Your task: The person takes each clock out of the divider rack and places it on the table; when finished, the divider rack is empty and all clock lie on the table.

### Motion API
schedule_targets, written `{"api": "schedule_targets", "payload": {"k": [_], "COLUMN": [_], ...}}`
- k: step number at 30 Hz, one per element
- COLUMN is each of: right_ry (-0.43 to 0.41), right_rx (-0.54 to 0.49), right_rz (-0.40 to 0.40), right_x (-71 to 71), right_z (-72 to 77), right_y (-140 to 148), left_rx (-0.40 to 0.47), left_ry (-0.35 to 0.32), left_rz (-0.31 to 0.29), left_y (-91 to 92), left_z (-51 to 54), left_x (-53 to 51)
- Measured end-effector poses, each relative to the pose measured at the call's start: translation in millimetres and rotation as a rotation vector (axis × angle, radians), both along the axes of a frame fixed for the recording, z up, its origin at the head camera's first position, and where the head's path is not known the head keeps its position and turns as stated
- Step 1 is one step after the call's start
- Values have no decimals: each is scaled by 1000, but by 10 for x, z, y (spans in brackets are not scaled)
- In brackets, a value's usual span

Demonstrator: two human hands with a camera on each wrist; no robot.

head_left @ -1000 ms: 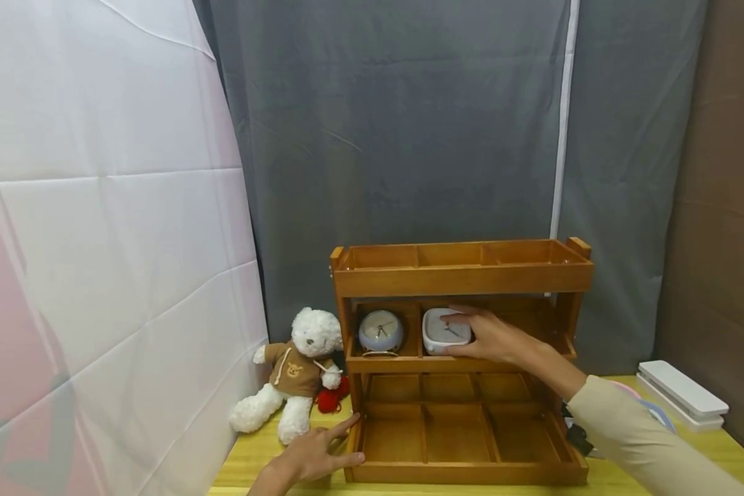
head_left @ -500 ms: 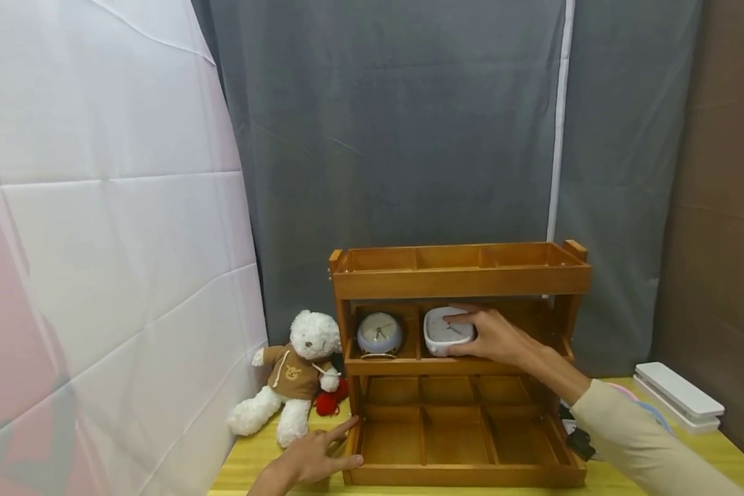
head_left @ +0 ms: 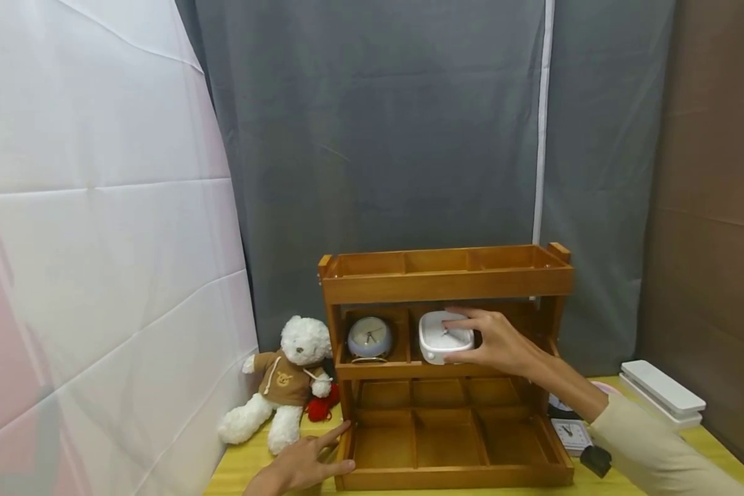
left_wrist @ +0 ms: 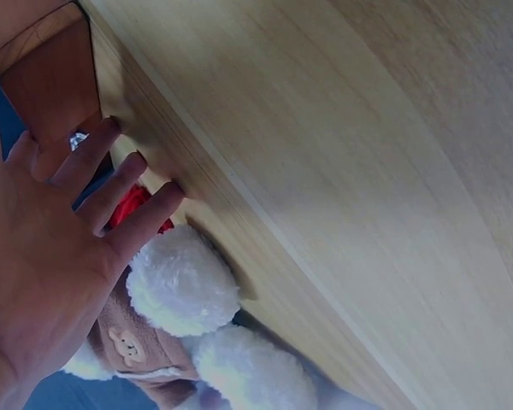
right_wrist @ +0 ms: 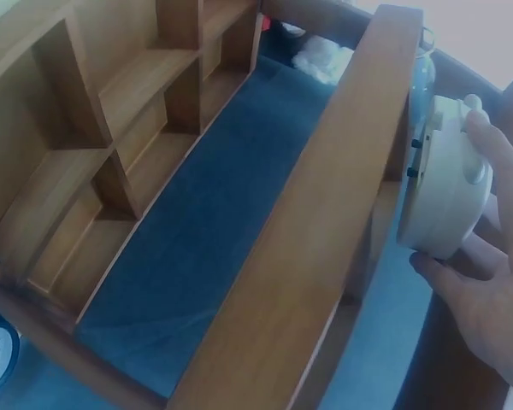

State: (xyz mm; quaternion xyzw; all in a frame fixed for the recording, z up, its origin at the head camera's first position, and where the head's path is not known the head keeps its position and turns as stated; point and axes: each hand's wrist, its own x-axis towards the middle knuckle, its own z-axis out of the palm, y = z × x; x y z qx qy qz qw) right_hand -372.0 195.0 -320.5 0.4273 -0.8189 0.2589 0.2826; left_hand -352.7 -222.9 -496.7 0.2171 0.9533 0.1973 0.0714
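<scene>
My right grip (head_left: 496,343) pinches the white clock (head_left: 435,335); my left grip (head_left: 299,466), spread flat, touches the shelf (head_left: 452,284). I should go gently, without bumps.

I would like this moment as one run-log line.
right hand: holds white clock at wooden rack | left hand: at rack's left side | round clock: in rack's middle tier

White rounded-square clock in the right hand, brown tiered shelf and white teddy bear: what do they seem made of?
Clock: probably plastic, satin finish, with smooth moulded-looking curves.
Shelf: likely varnished wood, faint grain and soft sheen showing.
Teddy bear: apparently plush, matte, with fluffy pile.
</scene>
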Motion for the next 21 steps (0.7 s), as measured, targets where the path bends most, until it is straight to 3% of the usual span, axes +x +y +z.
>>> {"api": "schedule_targets", "payload": {"k": [9,21], "right_ry": [0,68], "right_rx": [-19,-49], "right_rz": [-24,-79], "right_x": [257,549], "right_z": [-10,-129], "right_y": [187,581], "left_rx": [0,2], "left_ry": [3,-7], "left_rz": [-10,-4], "left_y": [0,7], "left_z": [14,7], "left_x": [-16,-24]}}
